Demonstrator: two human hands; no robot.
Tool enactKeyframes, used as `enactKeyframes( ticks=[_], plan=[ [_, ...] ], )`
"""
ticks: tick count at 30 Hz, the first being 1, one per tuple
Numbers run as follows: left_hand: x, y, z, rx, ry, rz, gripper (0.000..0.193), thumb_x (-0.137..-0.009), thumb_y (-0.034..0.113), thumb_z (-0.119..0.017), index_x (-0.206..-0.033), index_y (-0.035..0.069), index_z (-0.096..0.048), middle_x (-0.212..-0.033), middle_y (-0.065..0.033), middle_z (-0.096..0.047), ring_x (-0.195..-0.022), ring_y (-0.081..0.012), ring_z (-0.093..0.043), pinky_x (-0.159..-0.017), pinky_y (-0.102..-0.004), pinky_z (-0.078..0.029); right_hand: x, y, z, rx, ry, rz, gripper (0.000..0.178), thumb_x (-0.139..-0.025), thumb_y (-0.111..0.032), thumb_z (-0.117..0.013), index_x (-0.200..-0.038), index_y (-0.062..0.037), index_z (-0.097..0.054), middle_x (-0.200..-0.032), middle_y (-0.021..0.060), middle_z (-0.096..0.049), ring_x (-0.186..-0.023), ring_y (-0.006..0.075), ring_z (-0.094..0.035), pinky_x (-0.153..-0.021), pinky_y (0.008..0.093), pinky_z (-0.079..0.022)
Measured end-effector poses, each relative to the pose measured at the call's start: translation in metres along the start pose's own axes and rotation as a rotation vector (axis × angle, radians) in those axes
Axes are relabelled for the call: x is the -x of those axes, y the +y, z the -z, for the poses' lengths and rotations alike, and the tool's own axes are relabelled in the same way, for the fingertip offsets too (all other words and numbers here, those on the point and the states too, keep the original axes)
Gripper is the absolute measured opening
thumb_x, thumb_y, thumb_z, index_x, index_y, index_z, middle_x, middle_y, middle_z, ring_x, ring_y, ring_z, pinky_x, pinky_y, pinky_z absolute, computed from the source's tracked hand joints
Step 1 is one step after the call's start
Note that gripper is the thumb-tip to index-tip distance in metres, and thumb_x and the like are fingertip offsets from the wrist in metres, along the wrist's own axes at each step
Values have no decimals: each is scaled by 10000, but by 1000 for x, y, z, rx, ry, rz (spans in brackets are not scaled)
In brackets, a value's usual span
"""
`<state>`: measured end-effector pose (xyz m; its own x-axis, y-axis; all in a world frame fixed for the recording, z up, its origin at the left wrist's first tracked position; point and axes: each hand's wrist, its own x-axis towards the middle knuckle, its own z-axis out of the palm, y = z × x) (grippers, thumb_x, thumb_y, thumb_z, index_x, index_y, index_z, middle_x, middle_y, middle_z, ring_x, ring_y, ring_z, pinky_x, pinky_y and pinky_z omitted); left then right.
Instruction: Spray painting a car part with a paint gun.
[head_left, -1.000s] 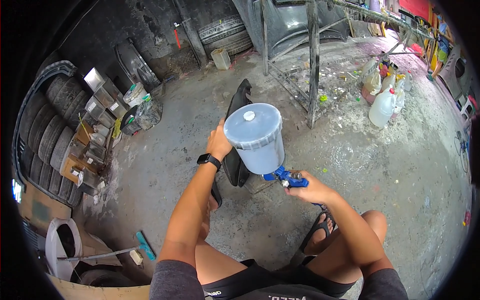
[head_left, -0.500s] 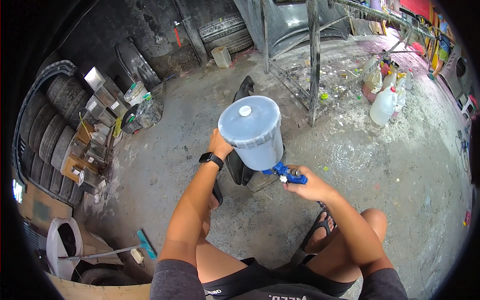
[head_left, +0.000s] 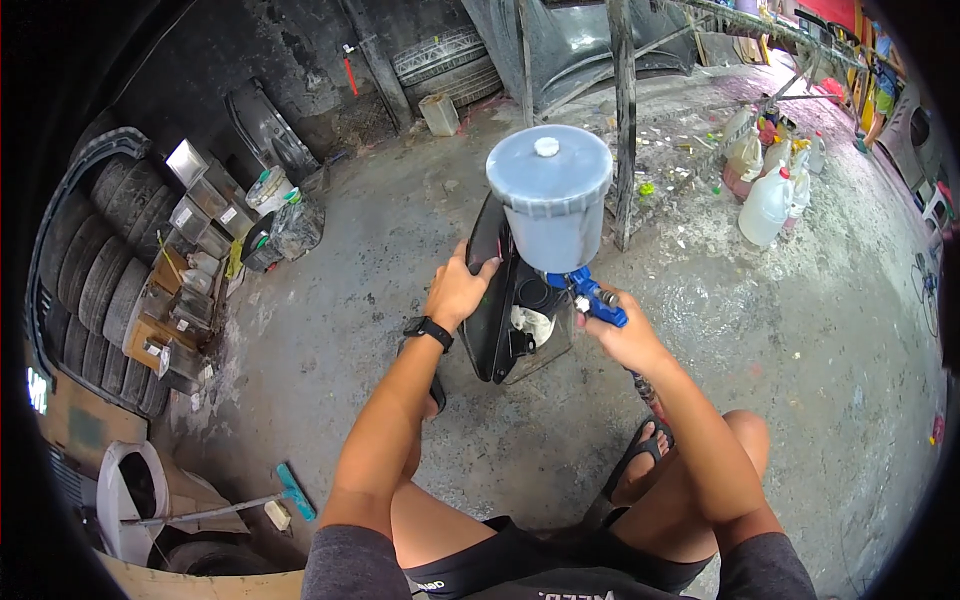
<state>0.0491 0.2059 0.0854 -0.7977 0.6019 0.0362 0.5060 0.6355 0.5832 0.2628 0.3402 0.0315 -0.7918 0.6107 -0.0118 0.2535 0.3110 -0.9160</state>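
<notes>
My right hand is closed round the handle of a blue spray gun. On top of the gun stands a large translucent cup with a lid and a white cap; a hose hangs below my wrist. In front of my knees is a long, glossy black car part, with a round black fitting and some white material on its right side. My left hand grips its left edge, fingers over the outside and thumb on the rim. The cup hides the part's far right side.
A grey support frame rises just beyond the cup. Plastic jugs stand at the right. Stacked tyres and metal cans line the left. A teal-headed squeegee lies at lower left.
The spray gun and its cup have moved away from me and to the right. My left hand has shifted right, with its thumb now showing on the black part, whose inner side has come into view.
</notes>
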Motion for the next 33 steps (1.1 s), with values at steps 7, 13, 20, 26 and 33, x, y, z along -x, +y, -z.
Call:
enactKeyframes(
  ticks=[7, 13, 20, 26, 33],
  plan=[
    [13, 6, 0, 46, -66, -39, 674, -831, 425, -602, -1340, 12, -446, -1196, -272, -578, -1138, -388, -553, -962, -394, -424, -8, -4, 10, -90, 58, 36, 557, -747, -173, -654, -1242, 41, -515, -1012, 204, -630, -939, 265, -614, -843, 335, -466],
    [14, 3, -5, 43, -62, -59, 662, -835, 411, -601, -1340, 13, -445, -1201, -270, -577, -1136, -383, -556, -964, -388, -422, 2, -24, 25, -212, -28, -42, 494, -725, -57, -578, -1210, 30, -544, -854, 84, -681, -727, 120, -585, -669, 272, -470],
    [10, 6, -7, 15, -81, -68, 653, -836, 399, -606, -1335, 8, -448, -1164, -276, -594, -1106, -381, -577, -947, -388, -436, 13, -18, 19, -281, -94, -29, 466, -721, -53, -568, -1182, 11, -565, -914, 74, -693, -740, 109, -578, -675, 256, -456],
    [10, 8, -3, 11, -68, -89, 653, -837, 402, -594, -1345, 24, -437, -1145, -280, -599, -1101, -414, -564, -951, -433, -439, 19, -17, 13, -124, -130, 66, 502, -732, -121, -594, -1214, 3, -535, -904, 139, -681, -838, 240, -630, -784, 332, -476],
    [9, 3, -3, -20, -71, -75, 666, -835, 411, -590, -1350, 22, -428, -1150, -288, -593, -1103, -423, -560, -955, -441, -438, 20, -23, 8, -4, -46, 45, 580, -744, -224, -684, -1258, -5, -528, -1042, 182, -618, -995, 250, -597, -873, 318, -448]
  ],
)
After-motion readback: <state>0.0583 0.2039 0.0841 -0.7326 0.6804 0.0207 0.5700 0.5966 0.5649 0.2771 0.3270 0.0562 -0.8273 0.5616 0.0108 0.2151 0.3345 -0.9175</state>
